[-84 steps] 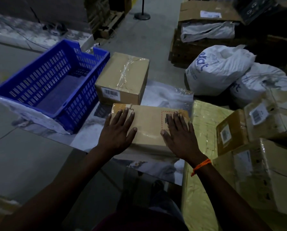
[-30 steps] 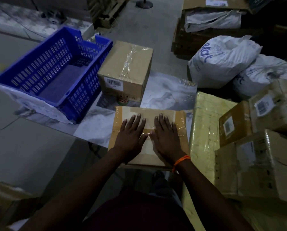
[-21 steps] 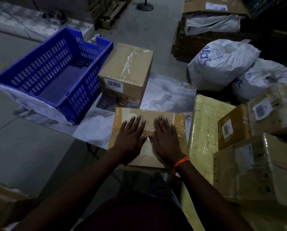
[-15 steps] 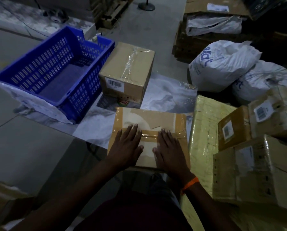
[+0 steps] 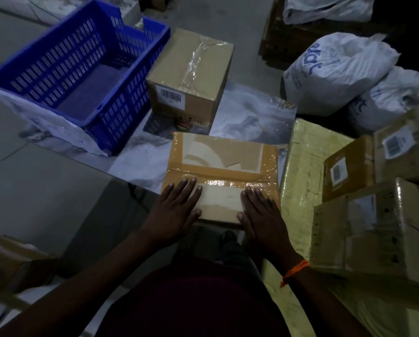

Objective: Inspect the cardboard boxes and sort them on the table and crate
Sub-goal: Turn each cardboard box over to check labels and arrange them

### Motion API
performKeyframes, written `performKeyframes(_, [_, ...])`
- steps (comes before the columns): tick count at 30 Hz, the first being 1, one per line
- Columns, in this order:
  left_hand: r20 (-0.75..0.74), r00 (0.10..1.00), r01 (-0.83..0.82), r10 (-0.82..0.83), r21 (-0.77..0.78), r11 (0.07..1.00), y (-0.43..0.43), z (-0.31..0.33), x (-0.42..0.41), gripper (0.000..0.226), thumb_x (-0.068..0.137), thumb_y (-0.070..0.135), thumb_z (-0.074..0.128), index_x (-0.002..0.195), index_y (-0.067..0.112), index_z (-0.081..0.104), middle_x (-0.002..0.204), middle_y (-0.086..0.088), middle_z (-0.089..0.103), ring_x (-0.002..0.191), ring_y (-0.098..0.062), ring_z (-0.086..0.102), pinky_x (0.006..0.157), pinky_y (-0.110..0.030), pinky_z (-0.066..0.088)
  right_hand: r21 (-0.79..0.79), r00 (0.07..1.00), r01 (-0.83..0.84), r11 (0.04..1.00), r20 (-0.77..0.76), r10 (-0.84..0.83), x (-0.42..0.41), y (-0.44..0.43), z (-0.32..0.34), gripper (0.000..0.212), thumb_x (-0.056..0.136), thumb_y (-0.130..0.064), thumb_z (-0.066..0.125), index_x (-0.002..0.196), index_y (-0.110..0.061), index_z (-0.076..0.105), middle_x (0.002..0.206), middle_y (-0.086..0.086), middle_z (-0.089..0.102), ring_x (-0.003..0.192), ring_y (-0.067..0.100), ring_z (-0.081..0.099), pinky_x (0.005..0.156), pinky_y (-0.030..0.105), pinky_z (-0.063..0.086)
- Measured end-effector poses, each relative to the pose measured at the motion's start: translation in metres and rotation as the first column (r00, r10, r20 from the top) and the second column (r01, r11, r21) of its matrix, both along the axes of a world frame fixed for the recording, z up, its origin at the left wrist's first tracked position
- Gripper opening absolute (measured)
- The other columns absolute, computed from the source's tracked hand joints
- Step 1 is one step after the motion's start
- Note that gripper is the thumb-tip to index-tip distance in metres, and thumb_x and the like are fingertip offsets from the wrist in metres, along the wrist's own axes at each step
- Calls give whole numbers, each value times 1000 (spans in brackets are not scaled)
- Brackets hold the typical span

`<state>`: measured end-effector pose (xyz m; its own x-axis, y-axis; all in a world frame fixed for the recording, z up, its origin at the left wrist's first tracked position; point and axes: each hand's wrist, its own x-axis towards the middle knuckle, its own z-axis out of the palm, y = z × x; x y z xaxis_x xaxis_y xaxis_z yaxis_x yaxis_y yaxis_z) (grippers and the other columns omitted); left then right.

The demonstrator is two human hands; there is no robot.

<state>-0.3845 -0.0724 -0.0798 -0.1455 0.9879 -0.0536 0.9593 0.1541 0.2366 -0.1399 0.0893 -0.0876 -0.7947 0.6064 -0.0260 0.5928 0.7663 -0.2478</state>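
A dim warehouse floor lies beyond a marble-patterned table [image 5: 247,117]. On the table's near edge, right in front of the person, lies the flat cardboard box [image 5: 223,164].

Both hands lie flat on the near part of its lid, fingers straight and holding nothing. The left hand [image 5: 174,210] is at the left corner and the right hand [image 5: 262,215] at the right, with a strip of glossy tape [image 5: 227,184] bare between them.

The box looks like stiff corrugated board, low and wide, and probably not heavy, though its weight cannot be read from here. The tape bands look slick, so palms may slide on them. A surer hold is likely at the two short sides, thumbs on top and fingers under the edges.

Just behind it stands a taller taped box [image 5: 191,76] with a barcode label. To the left of that box is the blue crate [image 5: 120,117], with nothing visible inside. To the right, more boxes [image 5: 373,227] are stacked on a yellow wrapped bundle [image 5: 300,166], with white sacks [image 5: 332,69] beyond.
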Motion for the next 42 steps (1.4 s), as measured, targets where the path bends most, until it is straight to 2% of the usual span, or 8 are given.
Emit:
performKeyframes(6, [134,991,-14,10,31,999,5,10,-7,68,102,58,27,155,17,38,166,-11,23,154,-30,17,123,-49,19,-150,996,2,989,-89,-15,-3,15,10,65,103,-52,35,157,-15,42,168,7,31,158,27,21,125,52,24])
performKeyframes(10, [226,960,-202,166,143,969,16,17,-20,67,98,54,45,152,16,39,165,-13,27,155,-30,16,123,-54,21,-128,917,220,967,-311,-249,-13,42,22,58,102,-30,61,154,-11,45,162,13,40,150,28,35,121,44,31])
performKeyframes(16, [597,711,-444,372,-29,895,58,54,-46,48,90,47,70,131,26,53,139,-2,57,129,-19,52,108,-45,45,-731,691,354,584,-217,-690,-37,94,42,30,98,-35,67,126,-23,65,119,5,74,102,21,71,92,48,59])
performKeyframes(22, [752,561,-497,347,-30,867,53,67,-56,68,78,47,82,134,28,48,133,7,56,121,-15,57,102,-50,52,-738,618,323,593,-310,-722,-41,95,55,34,98,-24,69,131,-18,63,118,0,72,107,18,68,92,40,55])
performKeyframes(27, [867,405,-600,290,13,800,48,68,-56,89,73,40,88,145,21,38,145,4,49,127,-13,53,92,-28,51,-829,352,153,538,-463,-814,-27,80,79,26,101,-12,63,127,-14,60,121,1,68,106,15,66,89,33,53])
performKeyframes(33, [971,87,-687,222,-103,720,36,61,-45,98,63,89,64,140,35,40,138,11,52,123,-10,57,101,-43,50,-888,236,93,450,-420,-877,-16,59,79,20,111,-20,44,100,-22,61,101,-5,71,96,10,69,96,39,50])
performKeyframes(39, [927,179,-680,330,-126,722,19,40,-36,81,78,89,49,139,36,47,142,2,54,124,-18,58,100,-52,51,-848,265,192,493,-439,-858,-7,38,67,40,85,-71,66,86,-31,63,94,12,58,91,22,57,84,44,50])
performKeyframes(42, [923,166,-691,348,-143,708,13,42,-32,81,76,85,56,138,34,45,138,1,56,119,-16,61,97,-46,54,-810,294,274,518,-442,-847,-4,36,64,25,85,-65,66,91,-41,69,94,-1,67,89,19,63,88,57,55])
